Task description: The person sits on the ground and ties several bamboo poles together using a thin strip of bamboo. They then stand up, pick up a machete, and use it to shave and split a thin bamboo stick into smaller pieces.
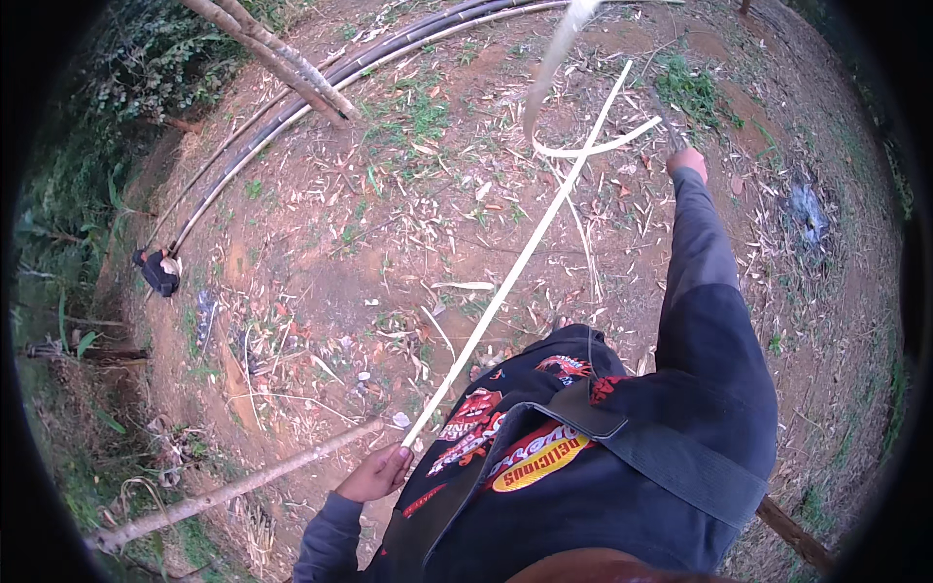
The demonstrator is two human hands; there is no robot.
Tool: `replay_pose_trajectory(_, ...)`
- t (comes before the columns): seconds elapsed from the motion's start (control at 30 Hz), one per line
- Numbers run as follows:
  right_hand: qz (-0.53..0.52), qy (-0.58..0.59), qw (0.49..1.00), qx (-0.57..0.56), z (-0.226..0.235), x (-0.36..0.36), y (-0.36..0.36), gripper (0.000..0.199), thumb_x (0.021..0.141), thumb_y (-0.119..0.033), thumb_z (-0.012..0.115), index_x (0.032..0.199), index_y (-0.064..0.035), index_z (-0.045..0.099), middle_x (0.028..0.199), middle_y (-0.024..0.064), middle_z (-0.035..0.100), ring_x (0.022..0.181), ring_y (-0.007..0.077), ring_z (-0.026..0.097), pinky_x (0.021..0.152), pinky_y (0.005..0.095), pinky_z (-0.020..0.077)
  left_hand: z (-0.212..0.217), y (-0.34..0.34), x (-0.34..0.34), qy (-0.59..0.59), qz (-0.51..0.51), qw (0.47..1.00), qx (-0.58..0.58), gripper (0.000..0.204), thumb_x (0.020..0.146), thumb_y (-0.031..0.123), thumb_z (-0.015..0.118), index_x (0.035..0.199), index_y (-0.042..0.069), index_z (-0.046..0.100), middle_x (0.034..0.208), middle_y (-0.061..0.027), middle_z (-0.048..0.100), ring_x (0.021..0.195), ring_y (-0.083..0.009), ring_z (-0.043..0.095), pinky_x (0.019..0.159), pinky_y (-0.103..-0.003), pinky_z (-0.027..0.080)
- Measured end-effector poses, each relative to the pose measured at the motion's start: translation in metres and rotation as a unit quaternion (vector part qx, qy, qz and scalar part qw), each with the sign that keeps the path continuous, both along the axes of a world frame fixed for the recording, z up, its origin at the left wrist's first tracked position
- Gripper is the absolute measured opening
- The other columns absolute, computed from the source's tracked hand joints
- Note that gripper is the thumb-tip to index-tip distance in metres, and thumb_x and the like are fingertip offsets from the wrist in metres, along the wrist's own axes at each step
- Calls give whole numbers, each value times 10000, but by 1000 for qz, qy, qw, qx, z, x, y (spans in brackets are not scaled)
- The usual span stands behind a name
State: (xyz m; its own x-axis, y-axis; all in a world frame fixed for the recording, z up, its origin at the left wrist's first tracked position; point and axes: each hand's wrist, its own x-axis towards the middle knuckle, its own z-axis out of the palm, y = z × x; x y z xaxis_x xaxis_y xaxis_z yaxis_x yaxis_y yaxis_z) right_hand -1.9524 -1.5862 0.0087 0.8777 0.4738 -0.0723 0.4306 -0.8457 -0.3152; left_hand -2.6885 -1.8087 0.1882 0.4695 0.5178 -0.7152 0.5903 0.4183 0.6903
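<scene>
My left hand [376,473] is closed around the near end of a long pale bamboo strip [515,267], which runs diagonally up and away to the upper right. My right hand [686,160] is stretched far out on a dark sleeve and grips a thin dark tool whose blade is hard to make out. A curled pale sliver [593,148] loops across the strip just left of that hand. A blurred pale strip [549,68] hangs above it near the top of the view.
Bare reddish ground [321,262] is littered with dry leaves and shavings. Long dark bamboo poles [292,107] curve along the upper left, a rough pole [243,486] lies at lower left, and a dark bag [157,270] sits at the left. Bushes edge the left side.
</scene>
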Motion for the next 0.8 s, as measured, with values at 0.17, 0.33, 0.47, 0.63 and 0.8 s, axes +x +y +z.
replay_pose_trajectory(0.17, -187, 64, 971, 136, -39, 107, -12, 439, 824, -382, 753, 1003, 19, 752, 1030, 199, 738, 978, 297, 729, 823, 408, 571, -23, -21, 10, 28, 191, 981, 11, 357, 1103, 380, 354, 928, 101, 491, 602, 49, 347, 466, -51, 310, 425, -227, 276)
replay_pose_trajectory(0.33, -73, 442, 847, 288, -124, -10, -5, 474, 886, -450, 701, 934, 22, 701, 621, 14, 545, 460, 148, 487, 427, 321, 417, -76, 60, 78, -57, 270, 961, -18, 390, 1102, 432, 322, 1023, 92, 497, 614, 57, 283, 439, -38, 247, 381, -237, 180)
replay_pose_trajectory(0.47, -57, 609, 765, 205, -153, -147, -26, 503, 860, -500, 760, 949, -9, 706, 589, 4, 496, 429, 124, 465, 391, 308, 389, -82, 91, 126, -100, 234, 966, -55, 414, 1094, 456, 338, 1057, 80, 509, 666, 52, 331, 491, -33, 270, 426, -217, 209)
replay_pose_trajectory(0.63, 124, 516, 824, 198, -76, -225, -5, 512, 870, -517, 753, 705, -70, 567, 569, 13, 524, 439, 121, 502, 402, 309, 401, -105, 106, 151, -104, 227, 968, -38, 395, 1090, 405, 371, 1049, 54, 547, 699, 48, 376, 521, -38, 283, 456, -213, 223)
replay_pose_trajectory(0.8, 95, 696, 629, 335, 24, -228, 69, 378, 959, -422, 680, 830, -84, 570, 583, -33, 442, 449, 76, 417, 416, 271, 351, -115, 138, 164, -105, 224, 967, -58, 387, 1091, 355, 385, 1073, 37, 605, 686, 55, 392, 516, -30, 285, 460, -208, 214)
